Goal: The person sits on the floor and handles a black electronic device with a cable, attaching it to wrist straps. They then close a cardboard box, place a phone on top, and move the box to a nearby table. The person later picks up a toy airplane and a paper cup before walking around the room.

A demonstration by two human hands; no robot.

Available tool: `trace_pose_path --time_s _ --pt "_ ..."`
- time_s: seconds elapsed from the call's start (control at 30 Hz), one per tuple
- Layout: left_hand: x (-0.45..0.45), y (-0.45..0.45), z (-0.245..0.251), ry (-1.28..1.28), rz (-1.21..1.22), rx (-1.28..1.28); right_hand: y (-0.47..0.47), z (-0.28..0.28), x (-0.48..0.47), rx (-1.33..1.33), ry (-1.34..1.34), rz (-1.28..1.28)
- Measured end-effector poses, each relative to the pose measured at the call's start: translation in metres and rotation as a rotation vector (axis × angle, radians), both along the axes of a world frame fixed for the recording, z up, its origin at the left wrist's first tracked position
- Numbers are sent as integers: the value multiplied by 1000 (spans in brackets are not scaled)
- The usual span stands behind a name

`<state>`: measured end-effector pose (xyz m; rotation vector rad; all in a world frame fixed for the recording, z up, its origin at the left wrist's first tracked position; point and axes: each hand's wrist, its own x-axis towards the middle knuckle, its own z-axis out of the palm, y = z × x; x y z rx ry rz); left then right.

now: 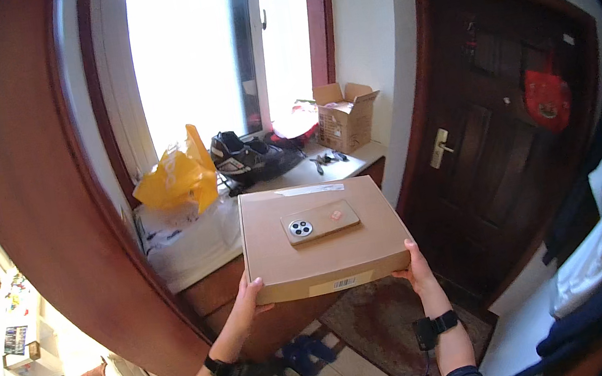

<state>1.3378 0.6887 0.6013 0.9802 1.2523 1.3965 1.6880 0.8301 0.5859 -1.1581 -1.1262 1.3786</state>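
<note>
A flat, closed cardboard box (328,256) is held up in front of me between both hands. My left hand (250,297) grips its near left corner, thumb on the top edge. At the near right corner my right hand (415,269) holds the box in the same way. A smartphone (322,221) lies camera side up on the lid. White tape sits at the lid's far edge, and a label with a barcode is on the front side. Both wrists wear black straps.
Beyond the box, a window ledge (200,254) bears a yellow plastic bag (179,173), black shoes (244,152), keys (326,159) and an open carton (348,118). A dark door (488,161) stands right. Footwear (307,351) and a mat (375,327) lie below.
</note>
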Motion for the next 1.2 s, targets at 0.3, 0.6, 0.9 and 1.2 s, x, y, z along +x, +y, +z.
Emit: trace_pose_path --time_s 0.3,0.6,0.9,1.2 --pt "8 135 -28 -177 337 -154 237 1 -50 -25 -59 260" --pt "-3 219 -59 -169 572 -74 297 -56 -146 808 -387 -180" --pt "-11 253 -54 -229 784 -139 265 -31 -189 1028 -716 0" --pt "-5 257 -93 341 1080 -126 264 -26 -191 938 -825 7"
